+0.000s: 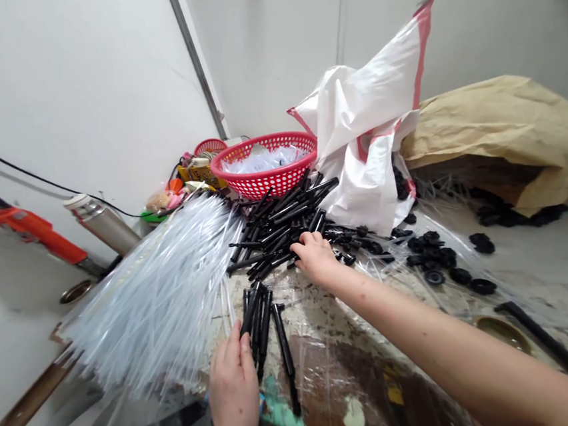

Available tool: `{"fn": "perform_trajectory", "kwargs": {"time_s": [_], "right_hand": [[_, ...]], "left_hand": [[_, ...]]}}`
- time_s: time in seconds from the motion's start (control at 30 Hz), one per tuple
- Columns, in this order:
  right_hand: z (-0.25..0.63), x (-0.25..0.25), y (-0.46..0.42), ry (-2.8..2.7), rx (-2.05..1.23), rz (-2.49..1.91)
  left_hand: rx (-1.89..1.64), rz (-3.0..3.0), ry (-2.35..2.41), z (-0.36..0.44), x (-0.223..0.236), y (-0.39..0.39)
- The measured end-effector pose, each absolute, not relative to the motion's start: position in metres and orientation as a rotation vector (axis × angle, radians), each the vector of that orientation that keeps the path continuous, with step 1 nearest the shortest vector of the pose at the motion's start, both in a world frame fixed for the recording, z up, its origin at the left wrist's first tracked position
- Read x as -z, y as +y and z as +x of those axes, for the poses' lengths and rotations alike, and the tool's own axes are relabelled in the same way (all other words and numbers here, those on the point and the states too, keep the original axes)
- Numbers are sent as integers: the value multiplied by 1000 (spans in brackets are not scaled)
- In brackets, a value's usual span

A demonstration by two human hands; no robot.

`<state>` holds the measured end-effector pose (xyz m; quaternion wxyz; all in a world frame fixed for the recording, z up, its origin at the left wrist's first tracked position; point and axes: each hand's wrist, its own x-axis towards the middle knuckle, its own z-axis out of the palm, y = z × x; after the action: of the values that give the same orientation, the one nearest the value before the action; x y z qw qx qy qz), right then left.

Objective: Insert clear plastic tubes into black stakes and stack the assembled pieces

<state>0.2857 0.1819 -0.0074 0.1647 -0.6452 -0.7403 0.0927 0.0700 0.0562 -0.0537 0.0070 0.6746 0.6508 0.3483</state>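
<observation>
A heap of black plastic tubes (270, 231) lies in the middle of the table. My right hand (316, 258) reaches to its front edge, fingers curled onto a black tube; the fingertips are partly hidden among the parts. Nearer to me, my left hand (235, 372) is closed with thumb and fingers on the lower end of a black tube (250, 308). Several more tubes lie side by side just right of that hand, and a single tube (285, 353) with a short side stub rests a little apart from them.
A bundle of clear thin plastic tubing (156, 299) spreads on the left. Behind stand a red basket (265, 181) of clear pieces and a white sack (362, 138). Black round caps (431, 252) lie right, by brown paper (502, 138). An orange tool (39, 230) and a flask (104, 223) are far left.
</observation>
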Motion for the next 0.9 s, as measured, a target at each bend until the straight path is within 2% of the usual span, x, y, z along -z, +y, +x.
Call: {"fn": "perform_trajectory", "kwargs": {"time_s": [0.37,0.47,0.57,0.67,0.8,0.9], "right_hand": [[372,15,150,-1736,-463,-1721],[389,5,128,-1379,-796,-1532],[397,-8,101,-929,-1159,-1192],[396,-19,74,-794,-1297,-1045],[388,-24,43,-817,-1338,-1018],[382,-17,30,-1065,-1139,-1170]], "left_hand": [[-974,2308,2117,72,48,54],[-1074,2323,2134,79,40,55],[-1321,2258,1975,96,28,55],[-1429,2131,1699,119,20,50],[-1343,2003,1427,152,18,41],[-1226,1989,1312,169,19,37]]}}
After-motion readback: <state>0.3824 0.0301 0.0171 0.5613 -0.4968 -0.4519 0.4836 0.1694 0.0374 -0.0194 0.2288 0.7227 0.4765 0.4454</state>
